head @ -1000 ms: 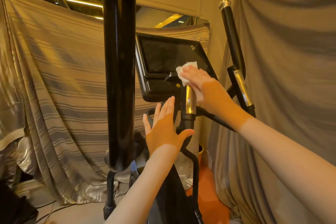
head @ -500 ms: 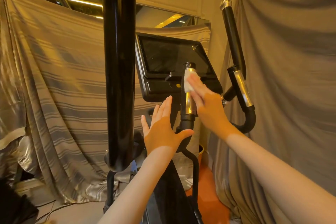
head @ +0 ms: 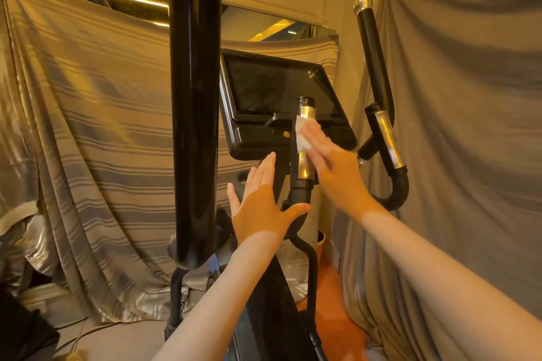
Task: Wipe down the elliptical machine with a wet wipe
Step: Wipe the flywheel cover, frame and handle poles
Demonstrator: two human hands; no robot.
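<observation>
A crumpled white wet wipe (head: 302, 136) lies against the chrome grip (head: 305, 141) below the console (head: 281, 102), pressed by the right hand (head: 337, 173), fingers flat together; the left hand (head: 261, 205) hovers spread, thumb touching the stem; drapes (head: 88, 126) hang close around.

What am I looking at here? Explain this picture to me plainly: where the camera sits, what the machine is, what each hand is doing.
The camera is worn on a person's head, so both arms reach forward from the bottom of the picture. The machine is an elliptical trainer, with a dark console screen and upright handlebars. The right hand presses a white wet wipe flat against the shiny metal grip of the middle handlebar. The left hand is open and empty, thumb resting by that bar's black base. Striped drapes hang behind.
</observation>
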